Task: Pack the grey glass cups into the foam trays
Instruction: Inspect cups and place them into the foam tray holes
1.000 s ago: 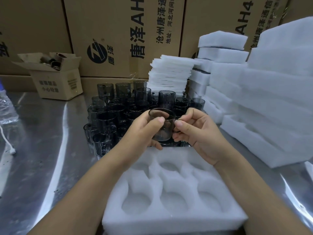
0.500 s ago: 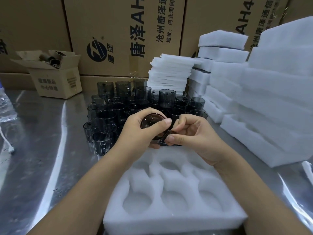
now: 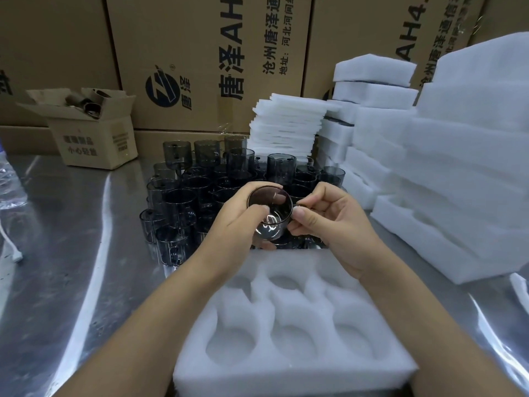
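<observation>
While both sets of fingers grasp one grey glass cup [image 3: 269, 214] just beyond the far edge of the foam tray [image 3: 294, 365], its mouth tips toward me; my left hand [image 3: 243, 222] wraps the wall, my right hand [image 3: 329, 222] pinches what I take for the handle; rigid, slick and breakable, so I would grip the wall firmly; every tray pocket is empty.

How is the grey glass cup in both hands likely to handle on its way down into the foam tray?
The grey glass cup looks smooth and glossy, so probably slippery; the left hand and right hand both grip it. Thin clear walls suggest it is fragile. The foam tray looks soft, likely cushioning it.
</observation>
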